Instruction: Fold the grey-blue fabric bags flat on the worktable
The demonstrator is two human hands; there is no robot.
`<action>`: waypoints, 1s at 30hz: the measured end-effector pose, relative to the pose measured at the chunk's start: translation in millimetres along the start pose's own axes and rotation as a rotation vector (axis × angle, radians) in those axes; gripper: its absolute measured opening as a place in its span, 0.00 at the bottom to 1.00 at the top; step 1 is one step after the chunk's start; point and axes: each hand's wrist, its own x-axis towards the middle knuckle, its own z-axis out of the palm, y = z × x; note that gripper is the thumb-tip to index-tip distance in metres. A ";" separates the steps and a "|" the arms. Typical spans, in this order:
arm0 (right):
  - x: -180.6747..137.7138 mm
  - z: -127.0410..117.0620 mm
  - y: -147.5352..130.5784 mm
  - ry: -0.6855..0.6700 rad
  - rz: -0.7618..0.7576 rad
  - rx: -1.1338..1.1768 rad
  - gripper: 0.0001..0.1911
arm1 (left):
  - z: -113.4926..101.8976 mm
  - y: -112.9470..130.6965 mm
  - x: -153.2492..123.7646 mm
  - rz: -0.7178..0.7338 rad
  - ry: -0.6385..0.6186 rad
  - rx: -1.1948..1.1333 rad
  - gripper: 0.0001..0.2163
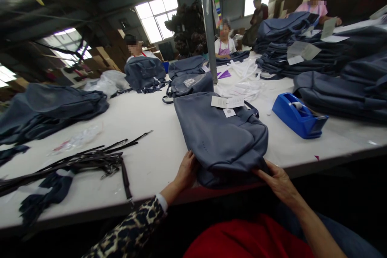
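Observation:
A grey-blue fabric bag (217, 133) lies flat on the white table (151, 157), its near end at the table's front edge. A white paper tag (227, 102) rests on its far end. My left hand (188, 169) presses against the bag's near left corner, fingers curled on the fabric. My right hand (276, 179) grips the bag's near right corner at the table edge, fingers folded round the fabric.
A blue tape dispenser (298, 115) stands right of the bag. Black straps (84, 161) lie at the left. Stacks of the same bags (332, 60) fill the right and left sides. A metal pole (208, 24) rises mid-table. Other people work at the far side.

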 end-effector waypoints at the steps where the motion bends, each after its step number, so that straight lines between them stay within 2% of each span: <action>1: -0.4 1.4 -5.3 0.000 0.005 -0.002 0.29 | -2.4 7.3 -4.4 0.009 -0.008 -0.038 0.13; 3: -2.1 4.9 -16.2 0.010 0.010 -0.002 0.28 | -6.0 24.0 -13.7 -0.001 -0.027 -0.129 0.15; 5: -4.4 9.0 -25.7 0.014 -0.004 -0.027 0.26 | -8.0 40.6 -20.3 -0.051 -0.017 -0.235 0.22; 7: -6.3 12.6 -33.8 0.006 -0.059 -0.093 0.22 | -8.5 54.3 -23.0 -0.134 0.027 -0.350 0.31; 9: -8.0 14.8 -41.5 -0.022 -0.146 -0.191 0.19 | -8.4 63.6 -23.0 -0.249 0.078 -0.447 0.36; 12: -12.3 16.2 -51.6 -0.102 -0.245 -0.340 0.16 | -10.1 69.1 -23.5 -0.398 0.136 -0.476 0.29; 15: -19.4 19.9 -52.5 -0.208 -0.251 -0.397 0.15 | -16.8 67.1 -26.6 -0.421 0.193 -0.430 0.22; 17: -23.0 25.9 -45.3 -0.237 -0.184 -0.309 0.18 | -23.4 63.5 -28.7 -0.415 0.227 -0.417 0.22; 21: -18.2 43.6 -26.0 -0.142 -0.026 -0.043 0.21 | -35.5 56.6 -30.3 -0.426 0.212 -0.393 0.22; 24: -5.9 54.1 -24.7 -0.221 0.015 -0.017 0.21 | -40.4 54.0 -30.8 -0.425 0.183 -0.358 0.22; 27: 5.7 58.9 -33.4 -0.286 -0.023 -0.089 0.18 | -41.8 53.2 -31.4 -0.435 0.183 -0.336 0.22; 30: 12.1 61.5 -36.9 -0.241 -0.135 -0.284 0.10 | -40.7 54.1 -31.6 -0.436 0.199 -0.334 0.22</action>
